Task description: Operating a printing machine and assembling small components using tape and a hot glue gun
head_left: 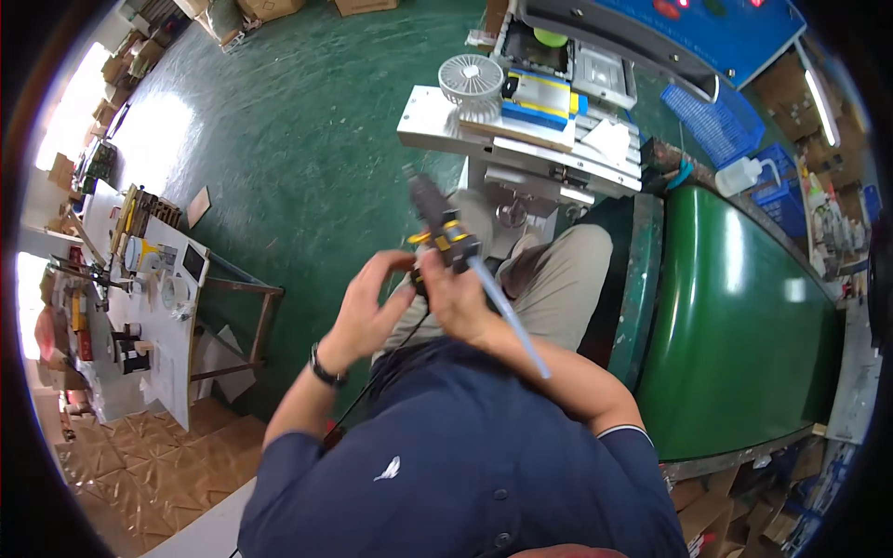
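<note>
A black and yellow hot glue gun (442, 223) is up in front of my lap, its dark nozzle end tilted away to the upper left. From its rear a pale translucent glue stick (507, 316) sticks out over my right forearm. My right hand (456, 299) is closed around the gun's body and handle. At the handle's lower end is my left hand (365, 305), thumb and fingers curled about it; slight blur and overlap hide the exact contact. A black cord (395, 352) runs from the handle down past my left side.
Ahead stands a metal machine bed (428, 110) with a small grey fan (471, 76) and a yellow and blue block (541, 98). To my right is a large green machine cover (735, 316), with a white bottle (741, 175) and blue baskets (712, 121) beyond. A cluttered worktable (167, 358) stands left.
</note>
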Motion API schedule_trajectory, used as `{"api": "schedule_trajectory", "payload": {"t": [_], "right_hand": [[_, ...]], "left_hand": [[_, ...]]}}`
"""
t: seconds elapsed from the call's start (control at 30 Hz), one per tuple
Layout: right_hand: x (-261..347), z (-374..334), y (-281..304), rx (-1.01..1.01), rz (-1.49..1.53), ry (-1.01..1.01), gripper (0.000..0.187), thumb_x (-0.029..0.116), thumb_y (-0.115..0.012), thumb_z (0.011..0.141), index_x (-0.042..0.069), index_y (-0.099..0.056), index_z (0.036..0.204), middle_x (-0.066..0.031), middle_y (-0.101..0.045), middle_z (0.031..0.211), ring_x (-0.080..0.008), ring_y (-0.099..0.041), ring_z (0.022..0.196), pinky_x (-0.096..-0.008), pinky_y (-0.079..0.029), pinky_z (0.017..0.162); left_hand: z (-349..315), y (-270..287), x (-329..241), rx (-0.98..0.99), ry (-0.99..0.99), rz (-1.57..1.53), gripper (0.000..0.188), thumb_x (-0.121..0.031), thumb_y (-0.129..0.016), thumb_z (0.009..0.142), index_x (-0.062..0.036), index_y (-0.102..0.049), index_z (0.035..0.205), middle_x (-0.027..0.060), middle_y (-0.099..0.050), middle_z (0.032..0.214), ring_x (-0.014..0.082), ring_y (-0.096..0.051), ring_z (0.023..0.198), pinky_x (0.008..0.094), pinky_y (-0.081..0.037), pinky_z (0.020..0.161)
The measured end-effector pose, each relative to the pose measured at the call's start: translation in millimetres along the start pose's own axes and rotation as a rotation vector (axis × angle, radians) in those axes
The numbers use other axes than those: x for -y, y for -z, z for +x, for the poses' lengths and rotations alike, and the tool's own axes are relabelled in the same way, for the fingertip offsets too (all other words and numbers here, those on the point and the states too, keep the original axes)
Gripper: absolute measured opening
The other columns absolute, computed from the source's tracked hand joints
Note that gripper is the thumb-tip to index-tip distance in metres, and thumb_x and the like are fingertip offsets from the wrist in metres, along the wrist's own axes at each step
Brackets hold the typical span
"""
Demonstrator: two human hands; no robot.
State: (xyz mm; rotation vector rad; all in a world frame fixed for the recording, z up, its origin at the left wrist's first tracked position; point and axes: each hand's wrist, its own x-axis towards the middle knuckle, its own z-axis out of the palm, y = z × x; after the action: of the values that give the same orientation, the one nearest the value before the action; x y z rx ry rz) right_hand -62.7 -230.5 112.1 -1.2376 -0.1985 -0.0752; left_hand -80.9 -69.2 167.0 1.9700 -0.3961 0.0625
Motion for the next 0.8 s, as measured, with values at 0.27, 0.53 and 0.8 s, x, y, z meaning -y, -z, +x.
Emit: {"api": "schedule_trajectory", "payload": {"t": [0.27, 0.53, 0.8], "right_hand": [[-34, -14, -107, 0.711, -0.365, 0.228, 0.061, 0.018, -0.078, 0.097, -0.002, -0.048, 0.147, -0.0214, -0.052, 0.140, -0.0334, -0.058, 0.118, -0.0437, -0.048, 0.106], [-63, -19, -42, 0.867, -0.541, -0.145, 0.041, -0.002, -0.068, 0.097, 0.001, -0.063, 0.137, -0.0149, -0.062, 0.133, -0.0249, -0.067, 0.108, -0.0346, -0.056, 0.098], [-84, -36, 21, 0.499, -0.565, -0.480, 0.029, 0.000, -0.068, 0.099, 0.000, -0.068, 0.128, -0.0117, -0.067, 0.119, -0.0211, -0.066, 0.092, -0.0318, -0.056, 0.087]], "left_hand": [[-111, 42, 45, -0.624, 0.305, -0.405, 0.039, -0.001, -0.066, 0.099, 0.0021, -0.061, 0.137, 0.0157, -0.072, 0.122, 0.0196, -0.068, 0.106, 0.0306, -0.054, 0.094], [-215, 223, 130, -1.054, 0.445, 0.654, 0.046, -0.009, -0.074, 0.094, 0.0028, -0.064, 0.138, 0.0173, -0.071, 0.122, 0.0332, -0.068, 0.104, 0.0393, -0.055, 0.095], [-338, 391, 198, -1.084, 0.696, 0.876, 0.048, -0.010, -0.069, 0.090, 0.0000, -0.071, 0.137, 0.0201, -0.076, 0.123, 0.0384, -0.071, 0.108, 0.0427, -0.055, 0.097]]}}
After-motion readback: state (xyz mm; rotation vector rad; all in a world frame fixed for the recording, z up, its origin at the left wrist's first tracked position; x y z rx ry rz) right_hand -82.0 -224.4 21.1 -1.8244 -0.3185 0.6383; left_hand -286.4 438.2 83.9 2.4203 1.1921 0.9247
